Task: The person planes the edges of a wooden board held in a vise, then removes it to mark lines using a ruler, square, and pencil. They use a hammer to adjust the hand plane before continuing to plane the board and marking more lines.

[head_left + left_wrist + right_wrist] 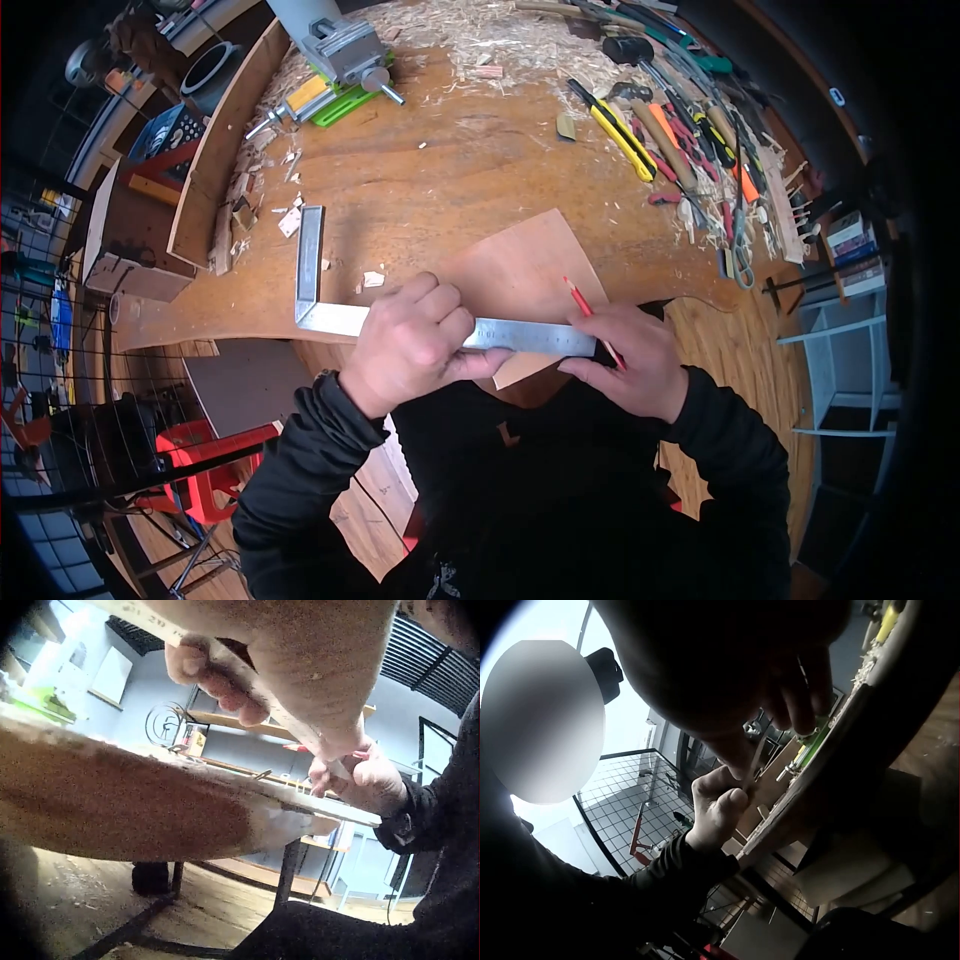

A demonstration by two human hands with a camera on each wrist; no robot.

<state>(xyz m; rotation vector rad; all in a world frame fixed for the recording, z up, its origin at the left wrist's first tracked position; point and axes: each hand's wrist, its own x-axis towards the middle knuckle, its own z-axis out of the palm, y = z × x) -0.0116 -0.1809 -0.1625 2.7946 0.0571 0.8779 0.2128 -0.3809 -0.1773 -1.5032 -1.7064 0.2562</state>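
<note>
A metal try square [310, 255] is held over the workbench's near edge, its thick stock to the left and its ruled blade running right. My left hand [415, 335] grips the blade near its middle, fingers curled over it and thumb below. At the blade's far end, my right hand [635, 360] pinches the metal between thumb and fingers. That same hand holds a red pencil [577, 294], its tip pointing up and left. Beneath the blade lies a thin wooden board [530, 260], angled over the bench edge and partly covered by the square.
The wooden workbench [400, 170] carries a grey and green vise [345, 70] at the back left. To the right, a yellow utility knife [622, 140] lies beside scissors [740, 250] and several other tools among wood shavings. A red stool [205, 470] stands below left.
</note>
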